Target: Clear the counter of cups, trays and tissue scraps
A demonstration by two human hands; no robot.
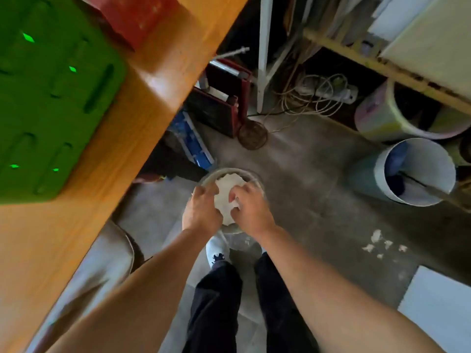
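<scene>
Left hand (202, 211): closed on the white tissue wad (226, 193), at its left side.
Right hand (251, 206): closed on the same wad, opposite.
Wad: held over a round bin (230, 174) on the floor.
Desk (122, 154): at left, carrying a green tray (48, 98).
Floor scraps (382, 244): well to the right.

I see both bare forearms reaching forward and down, nearly parallel, converging at the wrists. My left grip (202, 210) and right grip (251, 207) sit side by side, knuckles up, fingers curled downward and pressing in, the two almost touching
</scene>
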